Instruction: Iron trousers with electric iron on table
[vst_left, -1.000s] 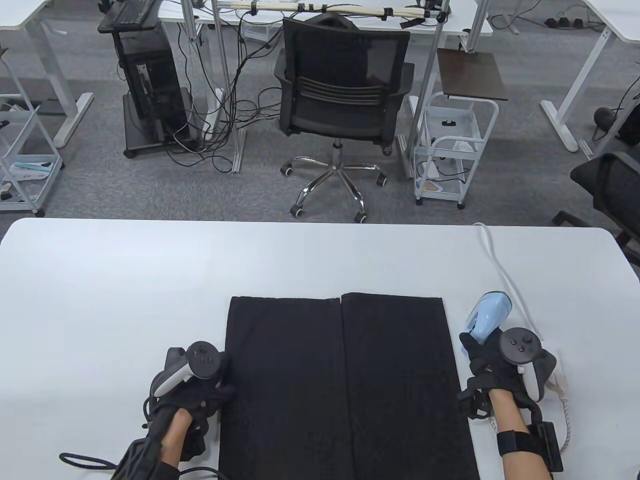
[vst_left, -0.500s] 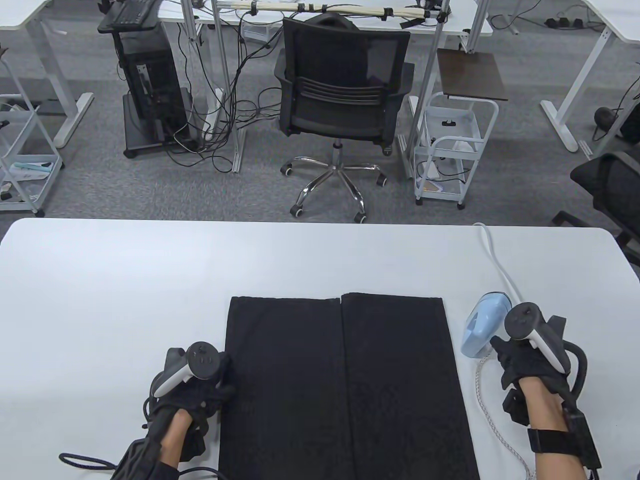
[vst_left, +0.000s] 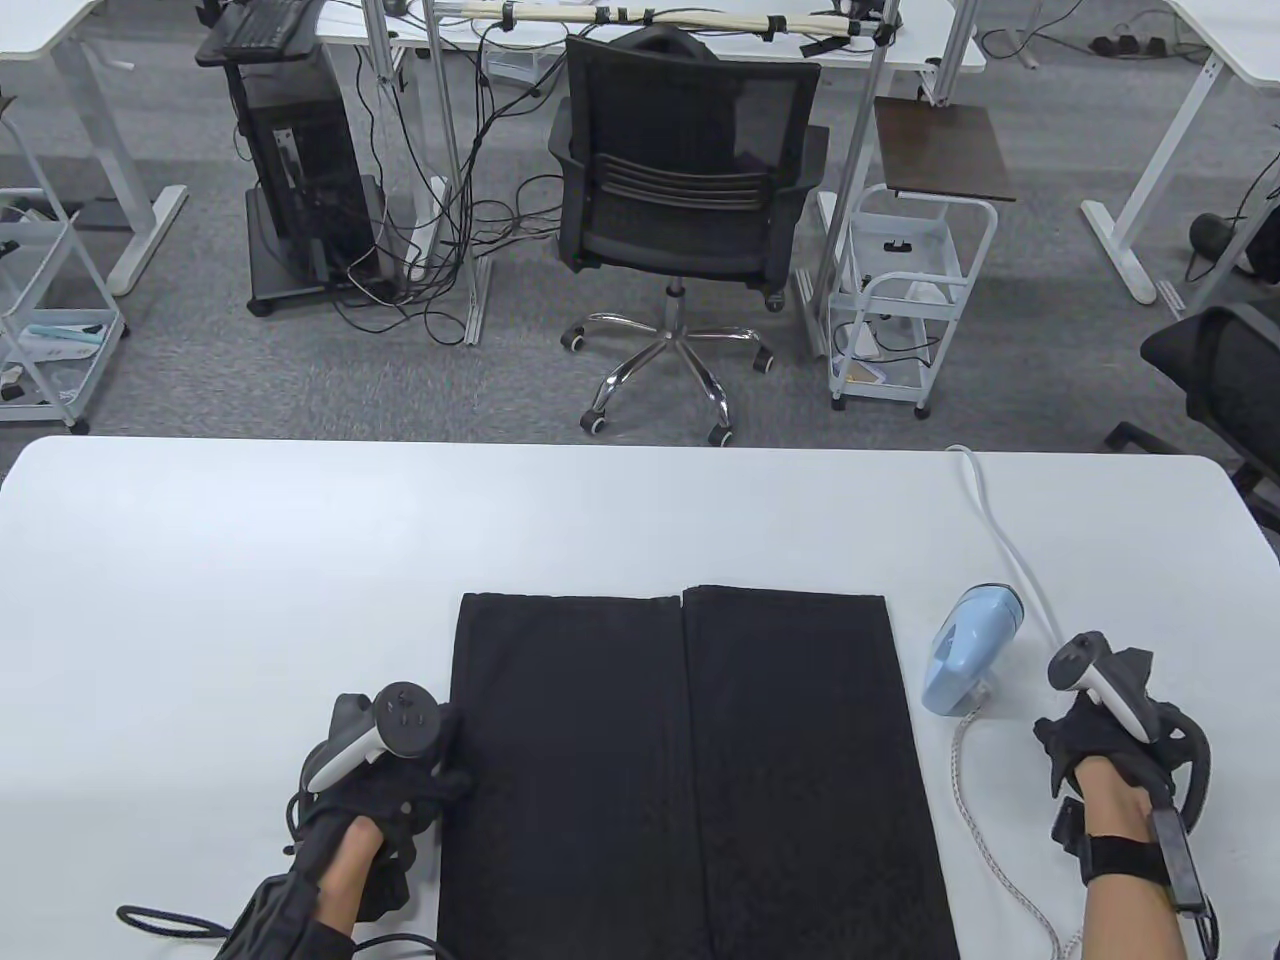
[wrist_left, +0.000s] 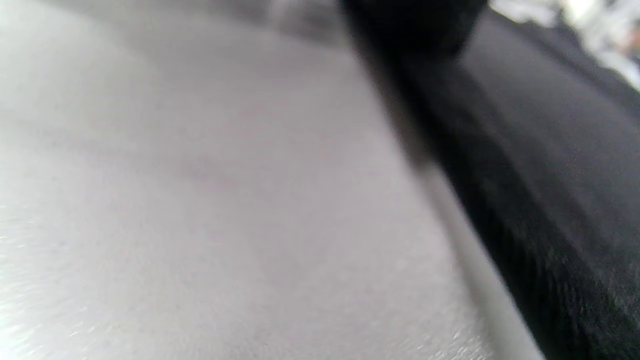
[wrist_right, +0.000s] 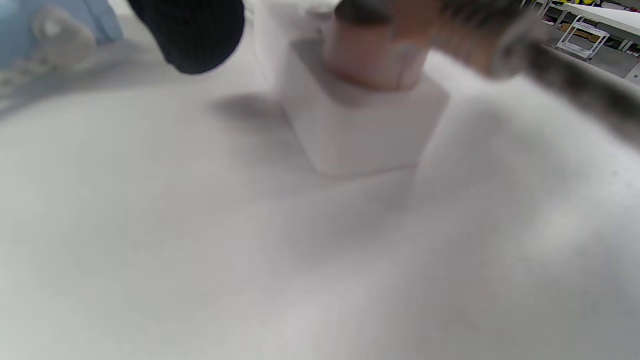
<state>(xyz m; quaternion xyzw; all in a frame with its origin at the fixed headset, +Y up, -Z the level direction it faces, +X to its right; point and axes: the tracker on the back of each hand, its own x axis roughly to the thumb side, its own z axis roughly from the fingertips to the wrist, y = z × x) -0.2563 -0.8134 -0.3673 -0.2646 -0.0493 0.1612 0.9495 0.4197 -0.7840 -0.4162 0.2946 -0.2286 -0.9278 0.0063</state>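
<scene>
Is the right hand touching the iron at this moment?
Apart. The table view shows bare white table between the right hand and the light blue iron, which stands alone beside the trousers.

Trousers (vst_left: 690, 770) cut off at bottom edge; both wrist views blurred, right hand (vst_left: 1105, 735) fingers hidden.

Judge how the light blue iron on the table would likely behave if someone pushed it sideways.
The iron looks compact and smooth-shelled, so it would probably slide on the glossy table rather than roll. It seems to stand on a narrow end, so a high push might tip it. Its trailing cord would likely drag and tug it.
</scene>
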